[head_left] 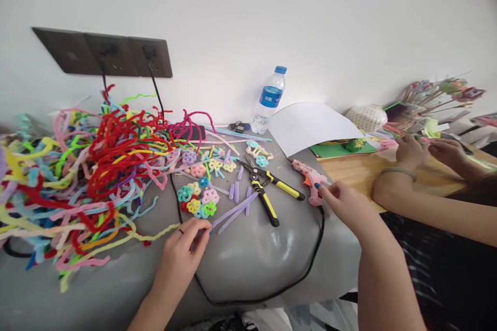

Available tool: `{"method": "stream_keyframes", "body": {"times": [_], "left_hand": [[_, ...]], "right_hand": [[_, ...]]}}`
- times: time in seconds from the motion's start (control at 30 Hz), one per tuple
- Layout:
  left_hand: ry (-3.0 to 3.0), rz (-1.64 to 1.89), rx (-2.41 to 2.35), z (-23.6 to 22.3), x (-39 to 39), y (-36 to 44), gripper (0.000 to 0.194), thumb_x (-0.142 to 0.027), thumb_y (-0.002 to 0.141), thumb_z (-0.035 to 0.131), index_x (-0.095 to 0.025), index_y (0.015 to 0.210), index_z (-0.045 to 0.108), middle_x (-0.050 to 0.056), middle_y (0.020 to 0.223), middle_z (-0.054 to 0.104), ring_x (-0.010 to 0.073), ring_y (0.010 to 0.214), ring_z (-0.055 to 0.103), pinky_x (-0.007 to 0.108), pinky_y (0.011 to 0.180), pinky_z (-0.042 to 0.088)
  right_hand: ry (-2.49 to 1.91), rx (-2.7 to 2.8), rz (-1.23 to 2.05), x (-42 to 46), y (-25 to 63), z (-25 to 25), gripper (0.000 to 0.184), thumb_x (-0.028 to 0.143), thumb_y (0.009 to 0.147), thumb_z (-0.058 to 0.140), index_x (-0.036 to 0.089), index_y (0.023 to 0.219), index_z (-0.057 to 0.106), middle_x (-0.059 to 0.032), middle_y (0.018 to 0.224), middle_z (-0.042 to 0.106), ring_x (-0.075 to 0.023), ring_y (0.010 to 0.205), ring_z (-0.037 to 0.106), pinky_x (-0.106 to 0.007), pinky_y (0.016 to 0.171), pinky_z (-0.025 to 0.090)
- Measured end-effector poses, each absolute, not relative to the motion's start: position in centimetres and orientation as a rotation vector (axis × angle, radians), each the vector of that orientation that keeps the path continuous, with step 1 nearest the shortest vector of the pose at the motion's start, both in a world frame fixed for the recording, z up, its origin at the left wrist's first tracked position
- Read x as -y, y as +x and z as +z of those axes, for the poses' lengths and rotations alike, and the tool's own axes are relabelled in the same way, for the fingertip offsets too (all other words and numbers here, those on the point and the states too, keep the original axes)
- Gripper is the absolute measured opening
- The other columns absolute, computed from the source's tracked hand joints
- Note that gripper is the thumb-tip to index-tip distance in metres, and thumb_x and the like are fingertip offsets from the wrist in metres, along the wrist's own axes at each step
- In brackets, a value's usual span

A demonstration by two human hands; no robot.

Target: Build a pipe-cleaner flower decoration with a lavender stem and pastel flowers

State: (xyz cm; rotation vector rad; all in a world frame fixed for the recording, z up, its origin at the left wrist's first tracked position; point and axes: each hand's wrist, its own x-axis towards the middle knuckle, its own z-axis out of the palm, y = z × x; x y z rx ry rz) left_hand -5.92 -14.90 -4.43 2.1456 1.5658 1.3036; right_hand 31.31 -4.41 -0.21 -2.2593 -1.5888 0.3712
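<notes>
My left hand (pixel 186 245) rests on the grey cushioned surface (pixel 248 258) with its fingers pinched on the near end of a purple pipe cleaner (pixel 236 211) that lies pointing toward the pliers. My right hand (pixel 344 204) reaches to the pink glue gun (pixel 310 178); its fingertips touch the gun's handle, and the grip is not clear. Small pipe-cleaner flowers (pixel 200 196) in pink, yellow, green and blue lie just beyond my left hand. Yellow-and-black pliers (pixel 266 191) lie open between my two hands.
A big tangle of coloured pipe cleaners (pixel 77 176) fills the left. A black cable (pixel 272 297) loops along the near edge. A water bottle (pixel 269 98), white paper (pixel 306 124) and wall sockets (pixel 104 54) stand behind. Another person's hands (pixel 423 152) work at a wooden board (pixel 357 170) on the right.
</notes>
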Motion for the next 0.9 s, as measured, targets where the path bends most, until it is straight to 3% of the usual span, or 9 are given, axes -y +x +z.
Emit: {"method": "stream_keyframes", "body": {"times": [0.07,0.17,0.27,0.33,0.63,0.9], "left_hand": [[2.134,1.303,-1.566,-4.4,14.8,-5.9,0.013,-0.014,0.096,0.054,-0.023,0.092,0.063,-0.002,0.079,0.073,0.0102,0.062,0.069,0.016,0.061,0.052],[2.099,1.289,-1.586,-4.3,14.8,-5.9,0.013,-0.015,0.095,0.055,-0.023,0.090,0.063,-0.002,0.076,0.072,0.0102,0.059,0.067,0.016,0.059,0.051],[2.058,1.276,-1.602,-4.1,14.8,-5.9,0.013,-0.017,0.095,0.054,-0.023,0.089,0.064,-0.003,0.075,0.072,0.0103,0.055,0.065,0.017,0.056,0.050],[2.033,1.269,-1.606,-4.0,14.8,-5.9,0.013,-0.018,0.094,0.055,-0.023,0.088,0.064,-0.003,0.074,0.072,0.0105,0.055,0.065,0.017,0.055,0.050],[1.816,1.264,-1.611,-4.0,14.8,-6.6,0.015,-0.024,0.092,0.055,-0.022,0.085,0.068,-0.001,0.073,0.074,0.0144,0.061,0.071,0.019,0.055,0.053],[1.718,1.288,-1.617,-4.1,14.9,-6.7,0.015,-0.026,0.091,0.056,-0.022,0.084,0.069,0.000,0.071,0.073,0.0155,0.063,0.072,0.020,0.056,0.054]], "right_hand": [[-2.084,1.630,0.225,5.5,29.7,0.5,0.028,0.048,0.083,0.064,0.024,0.071,0.059,-0.0054,0.064,0.066,-0.0240,0.060,0.060,-0.030,0.053,0.038],[-1.565,1.922,0.321,6.5,26.0,1.1,0.017,0.040,0.093,0.059,0.023,0.089,0.064,-0.0054,0.073,0.068,-0.0224,0.065,0.062,-0.032,0.059,0.046],[-1.103,2.229,0.394,6.8,22.2,0.6,0.014,0.023,0.099,0.056,0.024,0.109,0.066,-0.0108,0.107,0.072,-0.0273,0.100,0.066,-0.040,0.086,0.052],[-0.961,2.357,0.385,6.8,20.3,-0.1,0.020,0.017,0.099,0.056,0.024,0.116,0.065,-0.0111,0.115,0.070,-0.0274,0.106,0.063,-0.043,0.091,0.051],[-0.949,2.455,0.275,6.5,18.1,-1.8,0.017,0.014,0.101,0.056,0.024,0.109,0.067,-0.0073,0.101,0.071,-0.0242,0.094,0.061,-0.040,0.084,0.045],[-0.791,2.411,0.297,6.7,18.9,-0.8,0.018,0.022,0.104,0.056,0.024,0.119,0.064,-0.0069,0.098,0.072,-0.0227,0.089,0.064,-0.038,0.081,0.046]]}}
